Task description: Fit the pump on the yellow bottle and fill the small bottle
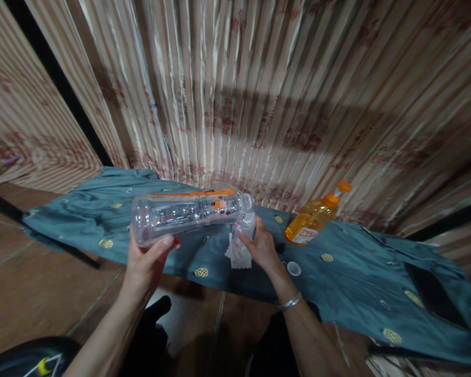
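Note:
My left hand point(145, 264) grips the base end of a large clear plastic bottle point(188, 213) with an orange-printed label. The bottle lies nearly level in the air, its mouth pointing right. Around a small clear bottle point(248, 224), my right hand point(262, 245) is closed. The small bottle's top is right beneath the large bottle's mouth; whether they touch I cannot tell. Below it shows a white crinkled piece with a jagged edge point(241, 258), partly hidden by the small bottle. Just right of my right hand are a small dark object point(280, 247) and a round whitish cap point(294, 268).
A pump bottle of amber liquid point(313, 221) with an orange top stands on the teal cloth point(180, 262). At the right lies a black phone point(435, 296). Behind hangs a striped curtain point(235, 104). Dark poles point(63, 84) rise at the left.

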Demonstrator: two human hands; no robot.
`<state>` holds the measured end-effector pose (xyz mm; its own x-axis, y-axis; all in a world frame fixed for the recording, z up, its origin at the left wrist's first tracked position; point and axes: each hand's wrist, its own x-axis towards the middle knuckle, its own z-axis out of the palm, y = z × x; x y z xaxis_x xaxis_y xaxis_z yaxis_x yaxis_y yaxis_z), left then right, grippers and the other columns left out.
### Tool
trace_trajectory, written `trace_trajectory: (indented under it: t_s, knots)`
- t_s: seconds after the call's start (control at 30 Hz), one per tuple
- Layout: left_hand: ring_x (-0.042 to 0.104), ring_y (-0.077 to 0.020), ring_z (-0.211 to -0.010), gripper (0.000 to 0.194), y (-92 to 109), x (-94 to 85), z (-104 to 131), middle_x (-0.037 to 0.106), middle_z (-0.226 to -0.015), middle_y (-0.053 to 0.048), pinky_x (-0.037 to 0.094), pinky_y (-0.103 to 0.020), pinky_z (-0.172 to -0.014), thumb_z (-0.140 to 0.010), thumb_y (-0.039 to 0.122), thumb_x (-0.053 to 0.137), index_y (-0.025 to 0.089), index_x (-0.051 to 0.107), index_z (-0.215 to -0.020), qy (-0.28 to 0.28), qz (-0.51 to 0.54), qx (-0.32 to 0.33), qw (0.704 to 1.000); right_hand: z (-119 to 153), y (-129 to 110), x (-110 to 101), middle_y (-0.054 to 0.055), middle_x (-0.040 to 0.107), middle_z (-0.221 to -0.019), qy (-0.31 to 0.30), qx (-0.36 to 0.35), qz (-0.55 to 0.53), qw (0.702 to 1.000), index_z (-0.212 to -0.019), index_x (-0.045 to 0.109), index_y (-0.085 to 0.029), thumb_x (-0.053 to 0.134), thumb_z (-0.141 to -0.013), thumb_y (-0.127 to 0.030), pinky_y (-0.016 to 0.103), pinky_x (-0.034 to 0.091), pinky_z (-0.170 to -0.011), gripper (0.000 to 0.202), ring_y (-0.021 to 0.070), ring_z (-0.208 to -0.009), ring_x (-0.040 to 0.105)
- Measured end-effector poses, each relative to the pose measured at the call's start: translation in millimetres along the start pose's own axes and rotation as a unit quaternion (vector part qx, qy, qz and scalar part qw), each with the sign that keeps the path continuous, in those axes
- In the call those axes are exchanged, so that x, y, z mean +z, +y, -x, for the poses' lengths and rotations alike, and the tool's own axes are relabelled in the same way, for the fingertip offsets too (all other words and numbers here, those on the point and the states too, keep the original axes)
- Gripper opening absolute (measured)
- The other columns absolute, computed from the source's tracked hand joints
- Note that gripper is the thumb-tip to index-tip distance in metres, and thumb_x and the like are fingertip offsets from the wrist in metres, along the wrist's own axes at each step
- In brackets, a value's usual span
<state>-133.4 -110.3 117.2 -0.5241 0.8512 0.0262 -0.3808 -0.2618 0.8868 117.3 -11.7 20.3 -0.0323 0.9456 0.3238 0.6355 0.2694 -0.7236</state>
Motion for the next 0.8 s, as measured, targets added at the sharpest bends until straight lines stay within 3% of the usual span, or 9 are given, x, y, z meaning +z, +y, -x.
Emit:
trace_trajectory:
  t_s: [0.33,0.8]
  knots:
    - [0.069,-0.0152,-0.064,0.108,-2.9,0.0,-0.3,0.077,-0.085,0.003,0.056,-0.025,-0.059,-0.04,0.025,0.105,0.029,0.068,-0.142,0.013,-0.001,0.009,1.0,0.1,2.9,3.0,0.014,0.085,-0.121,0.013,-0.01,-0.008,1.0,-0.146,0.061,-0.02,0.078,-0.092,-0.034,0.049,0.068,-0.096,0.058,0.0367,-0.11,0.084]
    - [0.07,-0.0157,-0.066,0.109,-6.6,-2.0,-1.2,0.079,-0.092,0.001,0.056,-0.026,-0.061,-0.041,0.026,0.106,0.028,0.066,-0.143,0.001,0.0,0.017,1.0,-1.0,0.3,0.2,0.016,0.084,-0.127,0.003,0.002,-0.003,1.0,-0.147,0.059,-0.019,0.078,-0.092,-0.034,0.049,0.067,-0.1,0.06,0.0372,-0.118,0.083]
